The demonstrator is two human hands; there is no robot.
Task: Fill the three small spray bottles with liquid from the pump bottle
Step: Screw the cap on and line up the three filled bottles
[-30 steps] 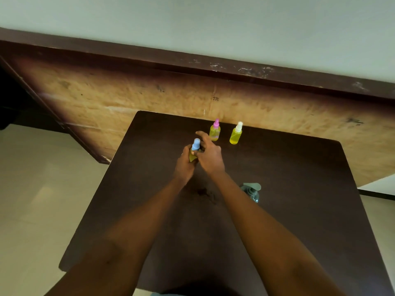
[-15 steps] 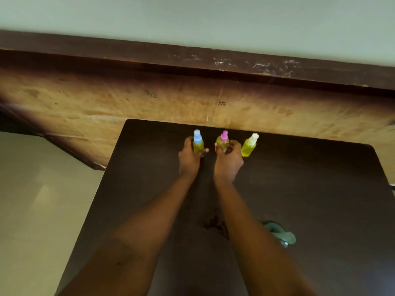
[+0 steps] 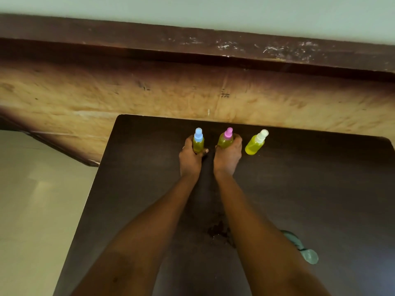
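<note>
Three small spray bottles are set in a row near the far edge of a dark table (image 3: pixel 320 189); all are seen capped and filled with yellow-green liquid. Blue-capped spray bottle (image 3: pixel 198 141): gripped round the body by the left hand (image 3: pixel 190 155), fingers curled about it. Pink-capped spray bottle (image 3: pixel 226 140): held likewise by the right hand (image 3: pixel 227 157). White-capped spray bottle (image 3: pixel 255 143): stood free just beside the right hand, untouched. Pump bottle (image 3: pixel 308 255): placed toward the near right of the table, well apart from the row, largely hidden by the right forearm; only its teal pump head is shown. A dark, wet-looking patch (image 3: pixel 218 231) is noted between the forearms. Step judged: filling appears done, and the bottles are being lined up. Next move judged: both grips are to be released gently, so that neither upright bottle is tipped.
</note>
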